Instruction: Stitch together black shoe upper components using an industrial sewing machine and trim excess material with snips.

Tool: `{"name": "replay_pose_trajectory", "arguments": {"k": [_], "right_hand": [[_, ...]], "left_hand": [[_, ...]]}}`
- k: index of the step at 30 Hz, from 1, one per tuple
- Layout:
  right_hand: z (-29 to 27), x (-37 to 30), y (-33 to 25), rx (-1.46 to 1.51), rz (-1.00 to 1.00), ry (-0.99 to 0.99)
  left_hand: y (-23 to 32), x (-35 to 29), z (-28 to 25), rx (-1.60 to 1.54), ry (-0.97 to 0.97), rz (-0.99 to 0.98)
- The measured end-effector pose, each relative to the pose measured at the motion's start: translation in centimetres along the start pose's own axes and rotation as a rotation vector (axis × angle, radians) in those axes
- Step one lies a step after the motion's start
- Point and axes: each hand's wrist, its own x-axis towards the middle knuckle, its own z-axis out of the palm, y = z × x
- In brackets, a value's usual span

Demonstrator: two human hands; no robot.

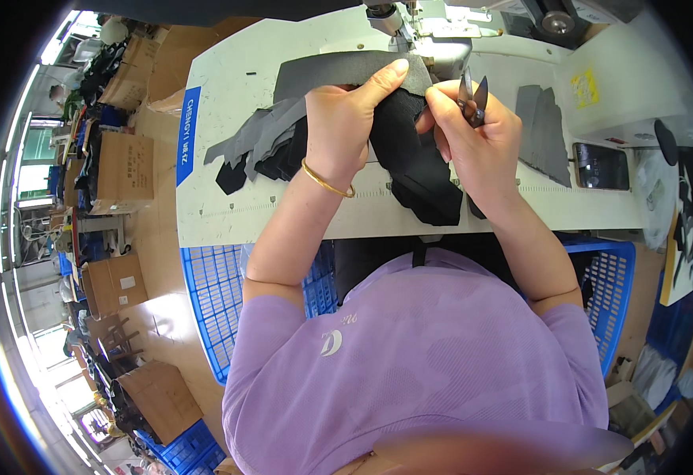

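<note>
My left hand [342,127] is closed on a dark grey fabric piece [315,73], its thumb laid along the top near the sewing machine's needle area. A black fabric part [422,174] hangs from the same work between my hands, down toward the table's front edge. My right hand [477,138] pinches the edge of the work between thumb and finger. It also keeps a pair of dark thread snips [478,103] in the palm, blades pointing up and away. The sewing machine's presser foot area [400,43] is just beyond the fabric.
Grey and black cut pieces [263,134] lie in a heap left of my left hand. More grey pieces [540,131] and a phone [601,166] rest at the right on the white table [228,214]. Blue baskets [208,305] stand below; cardboard boxes [125,170] line the left.
</note>
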Motion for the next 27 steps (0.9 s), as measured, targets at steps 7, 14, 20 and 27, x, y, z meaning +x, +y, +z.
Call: {"name": "replay_pose_trajectory", "arguments": {"k": [7,14,20,27], "right_hand": [[0.6,1.4,-0.6,0.105,0.007,0.028],[0.9,1.6,-0.4,0.133,0.029,0.026],[0.9,1.6,-0.2,0.147,0.04,0.02],[1.5,1.8,0.0,0.075,-0.001,0.06]], "left_hand": [[1.7,2.2,0.1,-0.05,-0.043,-0.08],[2.2,2.7,0.0,-0.053,-0.049,-0.097],[2.1,2.9,-0.1,-0.04,-0.081,-0.056],[1.8,3.9,-1.1,0.007,-0.155,-0.002]]}}
